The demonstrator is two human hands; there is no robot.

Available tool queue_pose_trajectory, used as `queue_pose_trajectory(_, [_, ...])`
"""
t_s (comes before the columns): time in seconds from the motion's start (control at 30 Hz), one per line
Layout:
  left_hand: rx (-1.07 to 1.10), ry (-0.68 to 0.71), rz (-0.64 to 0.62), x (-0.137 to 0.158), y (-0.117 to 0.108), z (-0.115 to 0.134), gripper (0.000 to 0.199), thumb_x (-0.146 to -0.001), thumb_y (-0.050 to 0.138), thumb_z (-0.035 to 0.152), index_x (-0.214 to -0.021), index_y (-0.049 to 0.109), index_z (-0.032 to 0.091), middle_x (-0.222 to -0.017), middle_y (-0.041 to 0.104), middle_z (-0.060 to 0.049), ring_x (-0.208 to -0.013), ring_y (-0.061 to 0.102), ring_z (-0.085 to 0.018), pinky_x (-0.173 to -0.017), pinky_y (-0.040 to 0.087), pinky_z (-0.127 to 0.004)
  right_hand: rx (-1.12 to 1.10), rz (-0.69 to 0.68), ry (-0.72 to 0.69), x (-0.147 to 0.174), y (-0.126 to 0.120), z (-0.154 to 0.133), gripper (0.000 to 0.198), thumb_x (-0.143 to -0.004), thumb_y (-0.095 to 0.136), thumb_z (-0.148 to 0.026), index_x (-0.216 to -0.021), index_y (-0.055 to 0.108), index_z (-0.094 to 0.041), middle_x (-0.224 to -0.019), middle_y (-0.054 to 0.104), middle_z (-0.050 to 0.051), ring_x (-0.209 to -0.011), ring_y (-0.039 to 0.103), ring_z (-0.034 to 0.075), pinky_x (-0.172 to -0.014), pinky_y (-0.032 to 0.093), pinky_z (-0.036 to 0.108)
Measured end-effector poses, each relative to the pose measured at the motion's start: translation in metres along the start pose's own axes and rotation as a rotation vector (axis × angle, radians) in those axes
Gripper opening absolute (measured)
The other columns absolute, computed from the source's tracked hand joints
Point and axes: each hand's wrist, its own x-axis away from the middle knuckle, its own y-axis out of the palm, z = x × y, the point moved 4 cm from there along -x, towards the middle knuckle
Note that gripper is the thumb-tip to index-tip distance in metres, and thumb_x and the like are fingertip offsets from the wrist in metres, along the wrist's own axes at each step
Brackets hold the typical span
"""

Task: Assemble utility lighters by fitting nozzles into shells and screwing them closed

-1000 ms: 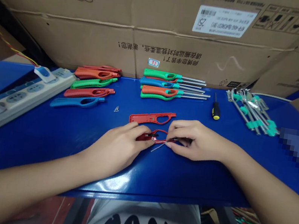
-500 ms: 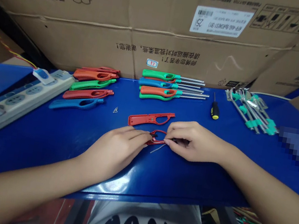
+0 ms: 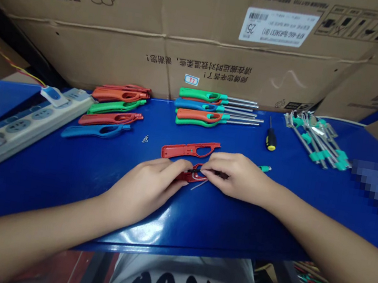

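Note:
A red lighter shell half (image 3: 194,177) lies between my hands, its trigger loop partly covered by fingers. My left hand (image 3: 155,182) is closed on its handle end. With a pinch, my right hand (image 3: 241,177) grips a thin black part (image 3: 196,170) over the loop; most of that part is hidden. A thin pale tube (image 3: 199,185) sticks out below the shell. The other red shell half (image 3: 187,151) lies just behind, inner side up. Past my right hand, a teal-ended piece (image 3: 264,168) peeks out, the rest of it covered.
Coloured lighter shells (image 3: 110,121) lie at the left by a power strip (image 3: 29,122). Small screws (image 3: 145,139) are nearby. Several long-nosed lighters (image 3: 200,117) sit at the back, with a screwdriver (image 3: 271,138) and a pile of metal tubes (image 3: 319,144) to the right.
My right hand has shifted slightly left, and the black part shows more between the hands. The teal-ended piece has come into sight behind my right hand. My left fingers have bent more.

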Motion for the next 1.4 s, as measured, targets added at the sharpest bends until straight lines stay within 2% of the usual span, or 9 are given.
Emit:
queue_pose_trajectory(0.33, [0.015, -0.051, -0.025, -0.003, -0.001, -0.002, 0.013, -0.1, 0.057, 0.025, -0.113, 0.06, 0.021, -0.096, 0.076, -0.002, -0.084, 0.073, -0.019, -0.073, 0.057, -0.029, -0.038, 0.028, -0.055, -0.002, 0.003, 0.001, 0.018, -0.097, 0.055, -0.019, -0.094, 0.072, -0.015, -0.089, 0.07, 0.007, -0.079, 0.065, 0.016, -0.072, 0.049, 0.027])
queue_pose_trajectory(0.57, [-0.207, 0.087, -0.053, 0.005, 0.006, 0.002, 0.022, -0.104, 0.049, 0.025, -0.122, 0.06, 0.018, -0.097, 0.076, -0.008, -0.087, 0.073, -0.023, -0.077, 0.06, -0.035, 0.007, 0.02, -0.064, 0.0, 0.005, 0.0, 0.02, -0.098, 0.052, -0.019, -0.096, 0.071, -0.016, -0.092, 0.07, 0.007, -0.083, 0.066, 0.016, -0.074, 0.048, 0.027])
queue_pose_trajectory(0.73, [-0.181, 0.086, -0.038, 0.003, 0.005, -0.001, 0.022, -0.104, 0.047, 0.027, -0.116, 0.064, 0.019, -0.099, 0.077, -0.007, -0.087, 0.075, -0.023, -0.077, 0.061, -0.035, 0.17, 0.066, 0.028, -0.001, 0.001, -0.004, 0.019, -0.096, 0.054, -0.022, -0.1, 0.072, -0.02, -0.097, 0.072, 0.005, -0.082, 0.066, 0.016, -0.064, 0.044, 0.025])
queue_pose_trajectory(0.83, [-0.167, 0.1, -0.016, 0.001, 0.003, -0.003, 0.025, -0.104, 0.047, 0.027, -0.121, 0.064, 0.019, -0.105, 0.077, -0.007, -0.092, 0.075, -0.024, -0.079, 0.062, -0.037, 0.265, 0.251, 0.158, 0.0, -0.026, 0.007, 0.022, -0.096, 0.054, -0.026, -0.106, 0.072, -0.02, -0.099, 0.073, 0.007, -0.083, 0.067, 0.018, -0.068, 0.046, 0.028])
queue_pose_trajectory(0.93, [-0.171, 0.108, 0.014, 0.0, 0.0, -0.005, 0.025, -0.104, 0.048, 0.026, -0.12, 0.066, 0.019, -0.108, 0.077, -0.006, -0.093, 0.075, -0.024, -0.08, 0.063, -0.039, 0.534, 0.472, 0.456, 0.014, -0.071, 0.037, 0.024, -0.093, 0.054, -0.023, -0.109, 0.071, -0.019, -0.106, 0.071, 0.013, -0.087, 0.066, 0.024, -0.064, 0.043, 0.031])
queue_pose_trajectory(1.03, [-0.173, 0.112, 0.038, -0.001, -0.001, -0.005, 0.026, -0.103, 0.048, 0.025, -0.118, 0.068, 0.019, -0.111, 0.077, -0.005, -0.098, 0.075, -0.025, -0.084, 0.063, -0.042, 0.715, 0.362, 0.925, 0.042, -0.109, 0.08, 0.022, -0.085, 0.063, -0.019, -0.105, 0.071, -0.015, -0.109, 0.065, 0.021, -0.075, 0.061, 0.024, -0.056, 0.031, 0.031])
queue_pose_trajectory(1.1, [-0.174, 0.119, 0.035, -0.001, 0.0, -0.005, 0.026, -0.102, 0.049, 0.024, -0.119, 0.068, 0.02, -0.117, 0.075, -0.006, -0.103, 0.073, -0.026, -0.088, 0.062, -0.044, 0.686, 0.299, 1.046, 0.059, -0.125, 0.102, 0.02, -0.081, 0.067, -0.016, -0.1, 0.072, -0.01, -0.103, 0.063, 0.025, -0.071, 0.058, 0.023, -0.055, 0.027, 0.033])
queue_pose_trajectory(1.27, [-0.177, 0.129, 0.018, -0.001, 0.003, -0.007, 0.027, -0.099, 0.051, 0.022, -0.118, 0.07, 0.021, -0.13, 0.069, -0.009, -0.113, 0.069, -0.029, -0.091, 0.062, -0.047, 0.592, 0.237, 1.151, 0.086, -0.136, 0.138, 0.022, -0.086, 0.068, -0.027, -0.099, 0.072, -0.009, -0.094, 0.06, 0.02, -0.069, 0.053, 0.018, -0.055, 0.028, 0.033])
queue_pose_trajectory(1.4, [-0.159, 0.169, 0.026, 0.0, 0.004, -0.007, 0.028, -0.099, 0.05, 0.019, -0.119, 0.07, 0.022, -0.13, 0.068, -0.009, -0.112, 0.069, -0.028, -0.092, 0.061, -0.046, 0.53, 0.212, 1.168, 0.092, -0.135, 0.163, 0.018, -0.078, 0.071, -0.015, -0.096, 0.074, -0.014, -0.091, 0.062, 0.016, -0.071, 0.057, 0.018, -0.06, 0.036, 0.031])
